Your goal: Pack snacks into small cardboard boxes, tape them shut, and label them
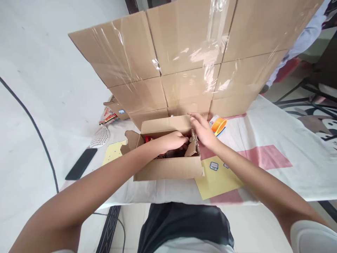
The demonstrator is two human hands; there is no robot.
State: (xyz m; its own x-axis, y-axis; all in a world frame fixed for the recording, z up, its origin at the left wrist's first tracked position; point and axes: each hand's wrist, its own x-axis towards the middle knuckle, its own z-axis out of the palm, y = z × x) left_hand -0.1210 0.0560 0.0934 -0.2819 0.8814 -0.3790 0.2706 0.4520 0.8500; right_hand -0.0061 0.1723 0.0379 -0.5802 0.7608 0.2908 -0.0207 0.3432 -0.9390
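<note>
An open cardboard box [168, 168] stands on the cloth-covered table with its flaps spread. My left hand [175, 141] reaches inside it, fingers curled near the right end; what they hold, if anything, is hidden. Red packets [149, 139] show in the box beside my left forearm. My right hand [204, 131] is at the box's right end, its fingers bent over the top edge and flap there.
A tall taped cardboard panel [189, 84] stands behind the box. A dark phone [81, 164], a white perforated scoop [100, 137] and a small box [118, 109] are at left. Right are an orange-edged tape roll [219, 125] and yellow paper [219, 179].
</note>
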